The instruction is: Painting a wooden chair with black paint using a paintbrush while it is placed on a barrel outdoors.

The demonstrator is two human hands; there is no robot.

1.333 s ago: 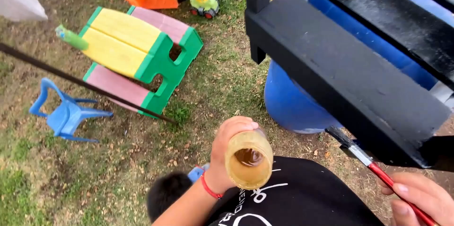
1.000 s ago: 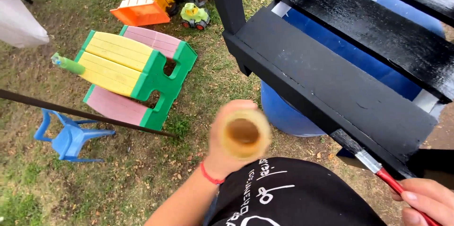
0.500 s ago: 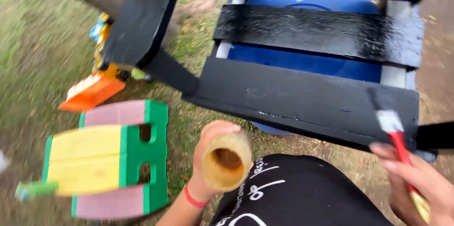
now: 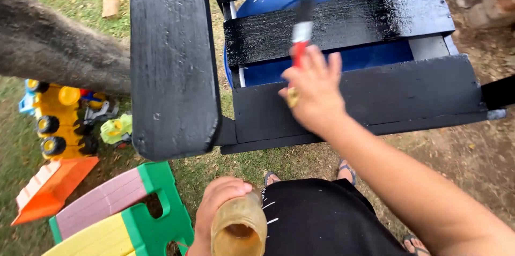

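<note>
Right hand (image 4: 316, 95) gripped the red-handled brush (image 4: 300, 33) closed, bristles on the wet black slat (image 4: 375, 23). Left hand (image 4: 217, 208) wrapped the open jar (image 4: 238, 229). Judged best: long strokes along the slat, light load, jar upright.

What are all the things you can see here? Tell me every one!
Wooden chair: one, black, wet-looking paint, centre.
Barrel: one, blue, under the chair slats.
Paintbrush: one, red handle, over a slat.
Jar: one, yellowish, open, bottom centre.
Toy truck: one, yellow, left.
Toy ramp: one, orange, lower left.
Plastic table: one, green, pink, yellow, tipped on grass.
Left hand: holds the jar.
Right hand: holds the paintbrush.
</note>
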